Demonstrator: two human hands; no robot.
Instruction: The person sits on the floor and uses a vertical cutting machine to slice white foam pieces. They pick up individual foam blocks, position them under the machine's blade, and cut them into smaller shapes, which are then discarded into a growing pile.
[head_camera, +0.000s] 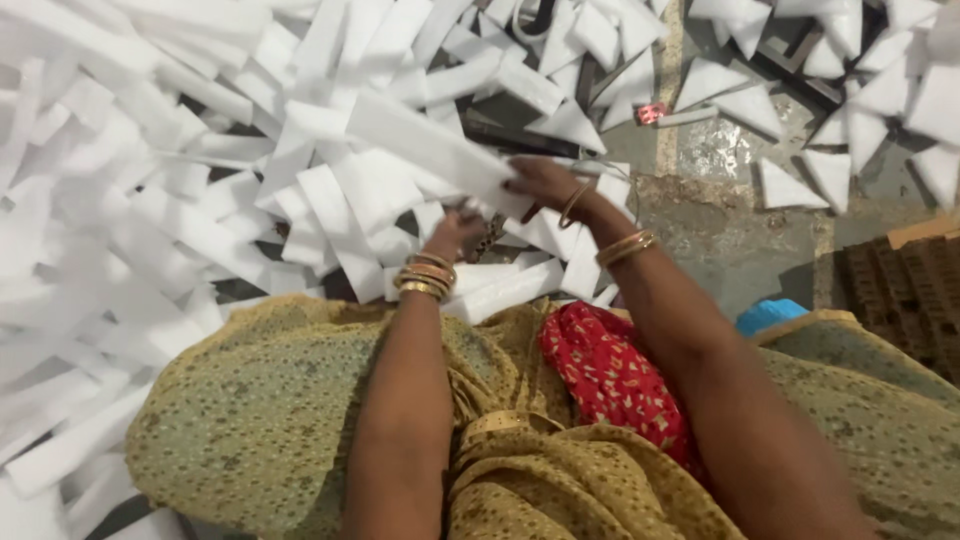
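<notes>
Head view: right hand has its grip closed on one end of a long white foam strip, whose long axis runs up-left from that grip. Left hand, just below it, is curled; whether it holds anything cannot be told.

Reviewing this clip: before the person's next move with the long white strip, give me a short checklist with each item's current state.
1. Right hand has contact with the long white foam strip: ok, it rests on the strip's near end.
2. Left hand is clear of the strip: cannot tell, its fingers are hidden among the white pieces.
3. Strip is free of the pile of white strips: ok, it lies on top, angled up and left.
4. Bangles are clear of the strip: ok, they sit on the wrist behind it.
5. Yellow-green cloth on the lap is free of pieces: ok.
</notes>
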